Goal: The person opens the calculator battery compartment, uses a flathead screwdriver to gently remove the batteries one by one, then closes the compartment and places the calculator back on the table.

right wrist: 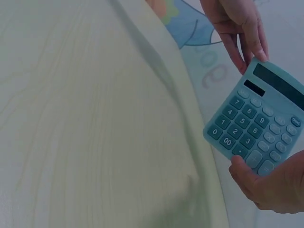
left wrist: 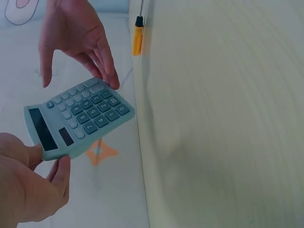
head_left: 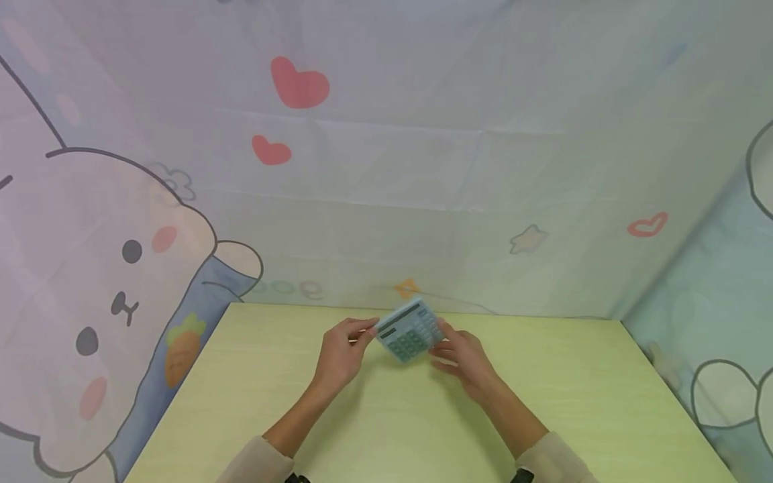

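A pale blue calculator (head_left: 407, 332) is held tilted above the table, its keys and dark display facing the head. My left hand (head_left: 341, 355) pinches its left corner by the display, the left hand (left wrist: 33, 178) showing the same grip in its own wrist view. At the opposite keypad end, my right hand (head_left: 468, 362) touches the calculator's edge with extended fingertips. In the left wrist view, the right hand (left wrist: 73, 28) has its thumb standing apart from the calculator (left wrist: 85, 114). The right wrist view shows that hand's (right wrist: 280, 190) fingertip at the decimal-point key.
Below both hands lies a light wooden table (head_left: 386, 422). A cloth backdrop (head_left: 392, 168) with hearts and a cartoon animal rises behind the far edge. Near the top of the left wrist view is a small orange and black object (left wrist: 137, 40) of unclear kind.
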`<state>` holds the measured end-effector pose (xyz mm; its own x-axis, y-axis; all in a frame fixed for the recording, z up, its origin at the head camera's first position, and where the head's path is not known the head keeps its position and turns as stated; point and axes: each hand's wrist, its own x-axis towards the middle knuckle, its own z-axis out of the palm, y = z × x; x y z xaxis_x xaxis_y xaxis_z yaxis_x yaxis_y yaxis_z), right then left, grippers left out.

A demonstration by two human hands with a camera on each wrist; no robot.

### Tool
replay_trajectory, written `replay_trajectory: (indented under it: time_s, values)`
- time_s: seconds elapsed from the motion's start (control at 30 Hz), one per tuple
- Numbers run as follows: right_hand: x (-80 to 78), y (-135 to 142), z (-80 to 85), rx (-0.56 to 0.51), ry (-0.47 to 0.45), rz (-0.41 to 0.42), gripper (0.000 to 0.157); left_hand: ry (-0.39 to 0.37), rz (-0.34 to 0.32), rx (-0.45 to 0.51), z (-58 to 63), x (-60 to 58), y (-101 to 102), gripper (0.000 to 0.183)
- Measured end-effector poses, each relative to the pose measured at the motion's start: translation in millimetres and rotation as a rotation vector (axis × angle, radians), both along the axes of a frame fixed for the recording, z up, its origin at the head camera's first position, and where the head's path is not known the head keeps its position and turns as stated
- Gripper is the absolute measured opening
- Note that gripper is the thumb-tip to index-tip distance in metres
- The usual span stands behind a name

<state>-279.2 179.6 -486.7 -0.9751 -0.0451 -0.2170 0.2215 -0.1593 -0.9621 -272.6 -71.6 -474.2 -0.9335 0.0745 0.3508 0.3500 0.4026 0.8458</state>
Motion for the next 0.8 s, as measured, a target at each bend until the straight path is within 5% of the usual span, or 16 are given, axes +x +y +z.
replay_trajectory:
  time_s: [0.8]
  values:
    - [3.4,-11.4,4.6,-0.081,0.031,-0.13,0.1,-0.302,-0.048,0.203,-1.6,5.7,7.6,0.025]
